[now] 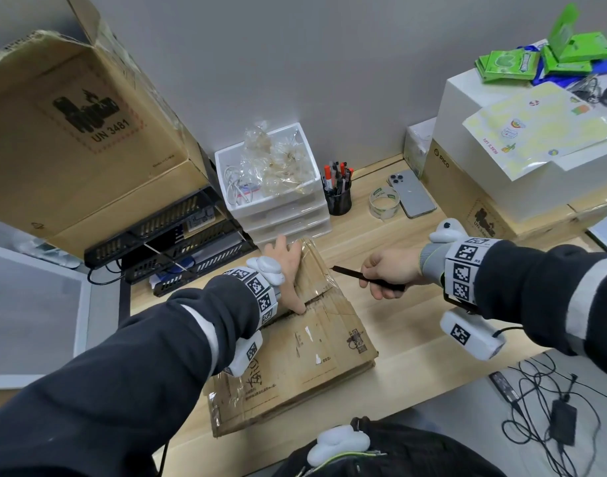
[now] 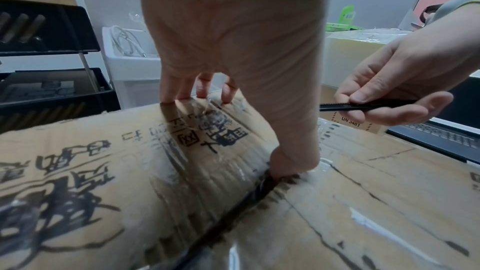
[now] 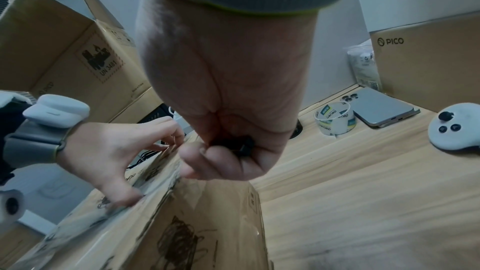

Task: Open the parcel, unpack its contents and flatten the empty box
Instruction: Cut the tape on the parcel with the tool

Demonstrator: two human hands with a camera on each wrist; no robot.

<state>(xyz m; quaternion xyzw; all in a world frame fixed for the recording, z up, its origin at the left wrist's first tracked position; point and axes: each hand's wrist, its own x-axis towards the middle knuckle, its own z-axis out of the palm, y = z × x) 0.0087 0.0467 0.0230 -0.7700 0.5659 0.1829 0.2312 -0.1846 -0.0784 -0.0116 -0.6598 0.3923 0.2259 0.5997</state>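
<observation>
The parcel (image 1: 312,342) is a worn brown cardboard box with clear tape, lying on the wooden desk (image 1: 415,339). A dark gap shows along the seam (image 2: 246,202) between its top flaps. My left hand (image 1: 288,270) holds the far-left flap: the thumb (image 2: 291,163) is pushed into the seam and the fingertips (image 2: 182,93) press on the flap's far end. To the right of the box and clear of it, my right hand (image 1: 388,270) grips a black utility knife (image 1: 350,273). The knife's tip points left at the box. The inside of the box is hidden.
A white drawer unit (image 1: 278,215), pen cup (image 1: 338,197), tape roll (image 1: 384,201) and phone (image 1: 412,194) stand behind the parcel. Large cartons (image 1: 71,149) and black trays (image 1: 178,249) crowd the left; more boxes (image 1: 467,201) stand right. A white controller (image 3: 454,130) lies on the desk.
</observation>
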